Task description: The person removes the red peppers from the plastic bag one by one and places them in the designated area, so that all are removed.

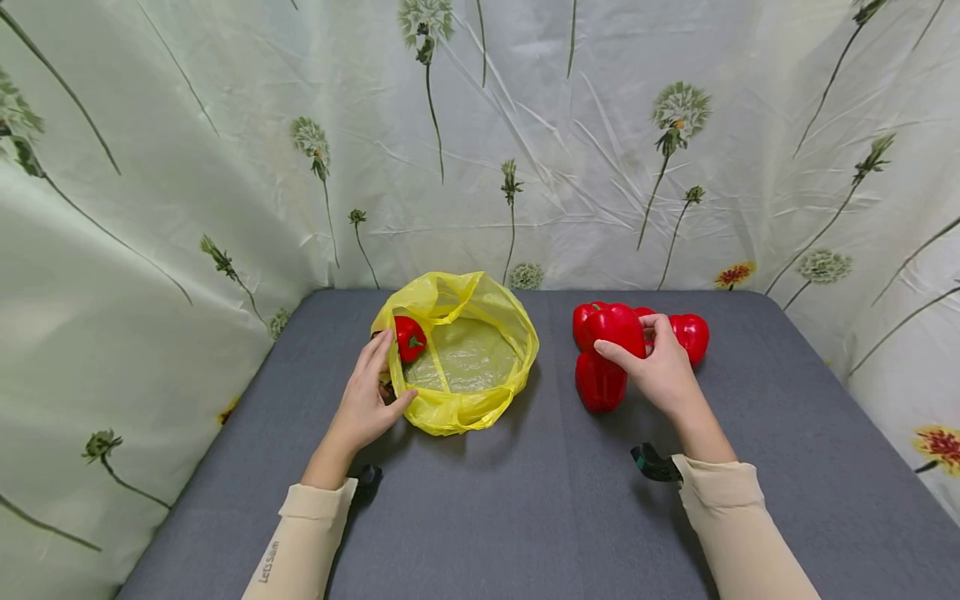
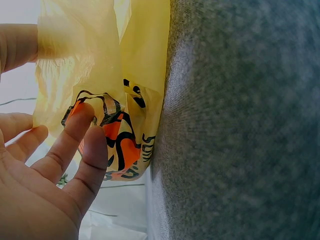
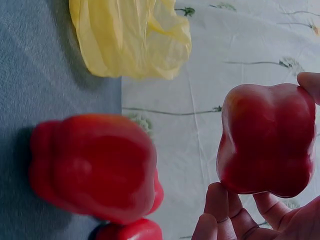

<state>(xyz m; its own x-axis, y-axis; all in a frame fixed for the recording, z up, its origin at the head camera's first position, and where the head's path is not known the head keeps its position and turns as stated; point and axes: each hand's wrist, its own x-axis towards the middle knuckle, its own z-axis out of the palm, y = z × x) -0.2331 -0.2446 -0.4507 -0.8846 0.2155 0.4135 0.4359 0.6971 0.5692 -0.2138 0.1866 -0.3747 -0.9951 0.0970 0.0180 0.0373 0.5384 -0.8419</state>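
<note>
head view: my sleeves are closest, then my left hand resting its relaxed, straight fingers on the rim of the yellow bag, which sits open on the grey tabletop with one red pepper inside.
step: I'd say I'm mid-pick, my right hand wrapped round the top pepper of the pile.
next: probably lift it over and drop it in the bag's mouth.
left wrist: thin crinkly plastic, orange-black print, fingers flat on it.
right wrist: glossy, lobed pepper in my fingertips; felt-like cloth below.
</note>
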